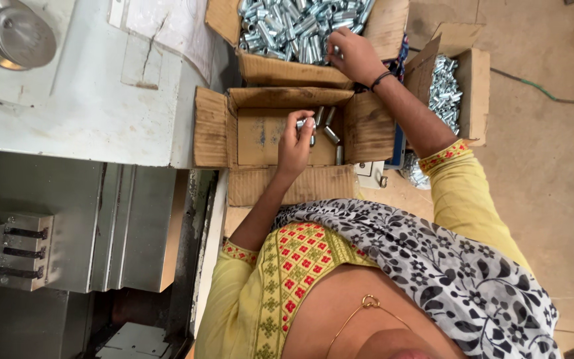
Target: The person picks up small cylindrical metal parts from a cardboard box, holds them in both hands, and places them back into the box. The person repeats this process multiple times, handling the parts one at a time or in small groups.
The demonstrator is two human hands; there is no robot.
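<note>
The person wore a yellow garment with short sleeves, each sleeve hem (444, 154) trimmed with a band of red and yellow embroidery. A wider embroidered panel (298, 259) of red diamonds on yellow ran down the front. A white scarf (446, 266) printed with black flowers lay draped across the chest and shoulder. A thin dark band (381, 80) circled one wrist, and what looked like a fine gold chain (367, 304) hung at the neck.

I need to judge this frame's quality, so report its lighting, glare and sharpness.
Head view: even, soft light with faint shadows; bright glints on the metal sleeves in the far box; right hand and left hand sharp, the chest at the bottom edge slightly soft.
</note>
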